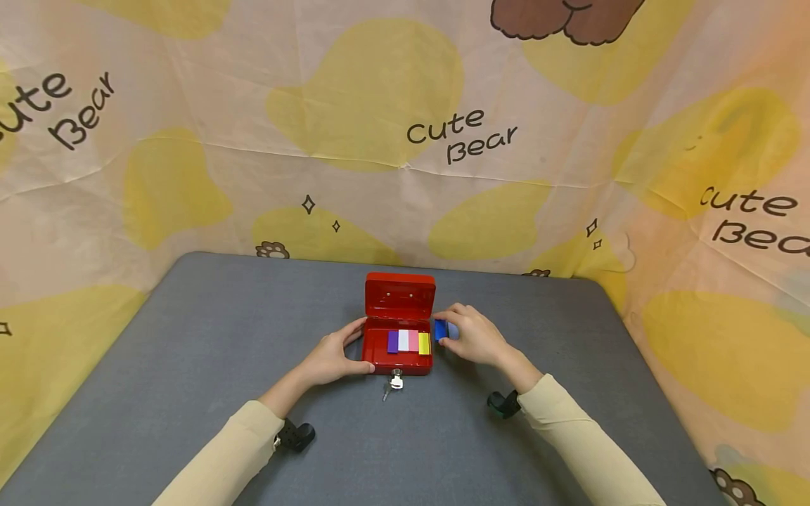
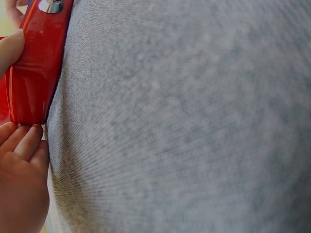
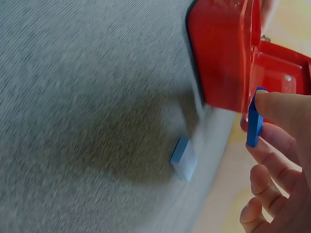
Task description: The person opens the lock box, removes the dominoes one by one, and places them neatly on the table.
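Observation:
A red cash box point(image 1: 373, 351) stands on the table with its lid point(image 1: 400, 299) up. Inside, on the right, a purple block point(image 1: 393, 341), a white block point(image 1: 403, 340), a pink block point(image 1: 413, 341) and a yellow block point(image 1: 424, 344) form a row. My left hand point(image 1: 330, 358) grips the box's left side, thumb at the front corner, fingertips against the side wall. Just right of the box, my right hand point(image 1: 471, 336) pinches a thin blue block point(image 3: 254, 124) between thumb and fingers. A light blue block point(image 3: 184, 158) lies on the table beneath that hand.
Keys point(image 1: 396, 383) hang from the lock at the front of the box. The table point(image 1: 266, 309) has a grey cloth surface. Behind and beside it hangs a printed fabric backdrop point(image 1: 354, 91). Dark bands point(image 1: 503, 404) sit on both wrists.

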A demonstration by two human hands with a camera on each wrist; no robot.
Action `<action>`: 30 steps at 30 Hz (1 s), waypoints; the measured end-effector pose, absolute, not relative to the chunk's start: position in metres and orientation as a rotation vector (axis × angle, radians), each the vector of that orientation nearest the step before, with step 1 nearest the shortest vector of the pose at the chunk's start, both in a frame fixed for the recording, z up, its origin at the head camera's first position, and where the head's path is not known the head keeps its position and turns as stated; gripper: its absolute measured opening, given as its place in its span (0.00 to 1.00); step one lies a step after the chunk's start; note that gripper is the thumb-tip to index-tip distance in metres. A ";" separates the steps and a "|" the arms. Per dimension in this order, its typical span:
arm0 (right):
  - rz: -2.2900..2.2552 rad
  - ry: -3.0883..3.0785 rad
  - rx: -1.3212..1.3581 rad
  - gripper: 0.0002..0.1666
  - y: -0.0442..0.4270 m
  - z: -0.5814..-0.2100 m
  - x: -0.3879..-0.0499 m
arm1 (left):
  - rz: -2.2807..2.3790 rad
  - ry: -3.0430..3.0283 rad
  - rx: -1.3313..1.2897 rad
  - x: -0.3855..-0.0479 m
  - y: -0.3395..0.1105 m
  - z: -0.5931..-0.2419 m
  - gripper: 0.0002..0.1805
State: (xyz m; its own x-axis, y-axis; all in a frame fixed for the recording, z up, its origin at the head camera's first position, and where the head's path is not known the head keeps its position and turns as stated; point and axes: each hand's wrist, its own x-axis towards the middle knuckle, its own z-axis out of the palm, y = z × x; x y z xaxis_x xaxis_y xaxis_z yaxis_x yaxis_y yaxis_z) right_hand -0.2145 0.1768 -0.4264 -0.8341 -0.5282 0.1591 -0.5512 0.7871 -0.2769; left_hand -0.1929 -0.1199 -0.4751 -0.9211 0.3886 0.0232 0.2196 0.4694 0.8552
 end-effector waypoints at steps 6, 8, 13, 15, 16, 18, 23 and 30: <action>0.492 -2.910 0.873 0.26 0.186 -0.430 -0.218 | 1.440 2.539 0.529 -0.193 -0.120 -0.475 0.50; 0.492 -2.919 0.874 0.26 0.189 -0.431 -0.219 | 1.438 2.541 0.528 -0.193 -0.120 -0.474 0.50; 0.487 -2.924 0.871 0.26 0.197 -0.434 -0.221 | 1.436 2.540 0.527 -0.193 -0.120 -0.474 0.50; 0.494 -2.924 0.868 0.26 0.200 -0.436 -0.222 | 1.435 2.541 0.527 -0.193 -0.120 -0.474 0.50; 0.503 -2.923 0.868 0.26 0.201 -0.436 -0.223 | 1.436 2.540 0.527 -0.193 -0.120 -0.475 0.50; 0.515 -2.930 0.863 0.26 0.203 -0.437 -0.224 | 1.435 2.542 0.528 -0.193 -0.120 -0.475 0.50; 0.508 -2.949 0.852 0.26 0.209 -0.440 -0.226 | 1.434 2.544 0.535 -0.194 -0.121 -0.475 0.51; 0.519 -2.981 0.820 0.25 0.216 -0.445 -0.229 | 1.437 2.535 0.528 -0.193 -0.121 -0.474 0.50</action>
